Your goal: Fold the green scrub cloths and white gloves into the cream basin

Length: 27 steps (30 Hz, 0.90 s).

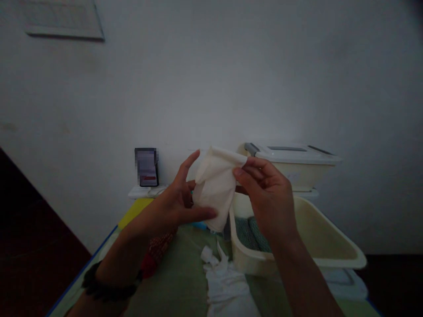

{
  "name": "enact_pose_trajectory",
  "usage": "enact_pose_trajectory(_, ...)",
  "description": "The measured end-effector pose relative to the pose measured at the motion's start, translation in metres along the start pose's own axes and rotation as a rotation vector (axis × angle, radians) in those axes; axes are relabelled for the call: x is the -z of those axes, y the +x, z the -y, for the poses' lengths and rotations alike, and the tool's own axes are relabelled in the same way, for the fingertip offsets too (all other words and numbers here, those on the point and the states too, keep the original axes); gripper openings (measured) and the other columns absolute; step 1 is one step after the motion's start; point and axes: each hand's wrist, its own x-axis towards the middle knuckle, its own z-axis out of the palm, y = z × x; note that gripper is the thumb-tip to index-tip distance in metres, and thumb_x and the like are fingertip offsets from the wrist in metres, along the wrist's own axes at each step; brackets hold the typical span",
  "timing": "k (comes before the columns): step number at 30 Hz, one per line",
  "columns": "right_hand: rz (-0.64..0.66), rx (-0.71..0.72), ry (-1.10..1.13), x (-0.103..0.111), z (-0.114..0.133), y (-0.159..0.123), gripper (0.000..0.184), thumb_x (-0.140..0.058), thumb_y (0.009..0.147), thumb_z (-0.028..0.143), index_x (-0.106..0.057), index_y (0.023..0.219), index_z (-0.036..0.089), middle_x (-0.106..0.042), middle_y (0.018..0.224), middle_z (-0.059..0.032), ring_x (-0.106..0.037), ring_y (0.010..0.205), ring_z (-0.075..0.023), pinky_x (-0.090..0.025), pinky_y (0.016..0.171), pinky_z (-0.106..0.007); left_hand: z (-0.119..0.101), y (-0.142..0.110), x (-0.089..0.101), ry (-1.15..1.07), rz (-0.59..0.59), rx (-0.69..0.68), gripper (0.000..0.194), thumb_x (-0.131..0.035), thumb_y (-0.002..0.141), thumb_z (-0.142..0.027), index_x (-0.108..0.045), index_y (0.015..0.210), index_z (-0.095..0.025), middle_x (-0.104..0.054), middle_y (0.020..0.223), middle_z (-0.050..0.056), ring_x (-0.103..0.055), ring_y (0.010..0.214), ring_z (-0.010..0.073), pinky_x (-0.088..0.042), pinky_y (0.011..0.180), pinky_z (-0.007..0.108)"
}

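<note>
A folded white cloth (216, 187), with a small teal mark at its lower edge, is held up in front of me. My right hand (269, 193) pinches its upper right corner between thumb and fingers. At the cloth's left side is my left hand (180, 202), its thumb laid across the front and some fingers partly hidden behind. The left index finger points up, off the cloth. Below, a crumpled white fabric piece (228, 286) lies on the green table cover (178, 273).
To the right stands a cream basin (330, 233) with folded grey-green knitted fabric (251, 235) in it. A lidded storage box (294, 169) is behind. A phone (147, 169) leans against the wall, near a yellow item (135, 211). A red patterned item (157, 253) lies beyond my left forearm.
</note>
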Motion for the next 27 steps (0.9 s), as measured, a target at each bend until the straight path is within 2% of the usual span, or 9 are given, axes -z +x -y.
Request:
enact_pose_trajectory(5,-0.015,-0.026,0.003,0.000,0.003,0.001,0.010,-0.076,0.072,0.025,-0.071,0.078,0.020,-0.074,0.071,0.0024,-0.069,0.062,-0.0120,-0.058,0.051,-0.020,0.000,0.004,0.001,-0.004,-0.036,0.014,0.084,-0.075,0.073,-0.007,-0.026,0.137,-0.030,-0.069,0.088,0.000,-0.071,0.075,0.0166,-0.059,0.064,0.023)
enact_pose_trajectory(9,0.027,-0.046,-0.068,0.002,0.004,0.002,0.015,-0.078,0.070,0.032,-0.072,0.073,0.018,-0.073,0.068,0.0013,-0.066,0.058,-0.0099,-0.059,0.053,-0.021,-0.003,0.003,0.004,-0.010,-0.037,0.033,0.063,-0.073,0.073,-0.007,-0.037,0.121,-0.025,-0.070,0.084,-0.002,-0.070,0.073,0.0153,-0.058,0.062,0.022)
enact_pose_trajectory(11,0.026,-0.043,-0.087,0.003,0.004,0.002,0.015,-0.078,0.070,0.032,-0.072,0.071,0.018,-0.072,0.065,0.0016,-0.065,0.054,-0.0095,-0.058,0.051,-0.020,-0.005,0.001,0.004,-0.022,-0.035,0.043,0.061,-0.072,0.074,-0.006,-0.037,0.119,-0.025,-0.071,0.085,-0.002,-0.070,0.073,0.0149,-0.057,0.063,0.021)
enact_pose_trajectory(15,-0.027,-0.002,-0.089,0.001,0.004,0.001,0.013,-0.079,0.068,0.030,-0.071,0.071,0.019,-0.071,0.061,0.0029,-0.062,0.048,-0.0099,-0.057,0.047,-0.023,-0.007,0.001,0.000,-0.082,0.014,0.083,0.075,-0.073,0.074,-0.008,-0.029,0.131,-0.028,-0.073,0.089,0.001,-0.071,0.077,0.0176,-0.059,0.065,0.025)
enact_pose_trajectory(18,-0.076,0.053,-0.122,0.000,0.005,-0.001,0.010,-0.078,0.069,0.027,-0.071,0.070,0.020,-0.071,0.061,0.0030,-0.063,0.050,-0.0113,-0.057,0.047,-0.024,-0.003,0.004,-0.003,-0.145,0.023,0.120,0.077,-0.078,0.070,-0.012,-0.033,0.132,-0.024,-0.074,0.087,0.002,-0.072,0.073,0.0183,-0.058,0.062,0.024)
enact_pose_trajectory(23,-0.118,0.098,-0.081,-0.002,0.004,-0.001,0.011,-0.079,0.067,0.025,-0.071,0.071,0.020,-0.073,0.066,0.0030,-0.068,0.057,-0.0123,-0.058,0.050,-0.023,0.003,0.009,-0.009,-0.149,0.005,0.176,0.062,-0.079,0.068,-0.012,-0.049,0.121,-0.018,-0.075,0.090,0.004,-0.072,0.078,0.0201,-0.058,0.071,0.030)
enact_pose_trajectory(27,-0.119,0.093,-0.047,-0.002,0.002,0.000,0.012,-0.080,0.067,0.025,-0.070,0.071,0.020,-0.074,0.065,0.0035,-0.068,0.057,-0.0120,-0.058,0.049,-0.022,0.003,0.011,-0.012,-0.127,0.049,0.201,0.042,-0.076,0.070,-0.010,-0.064,0.109,-0.019,-0.076,0.085,0.002,-0.072,0.075,0.0172,-0.056,0.069,0.026)
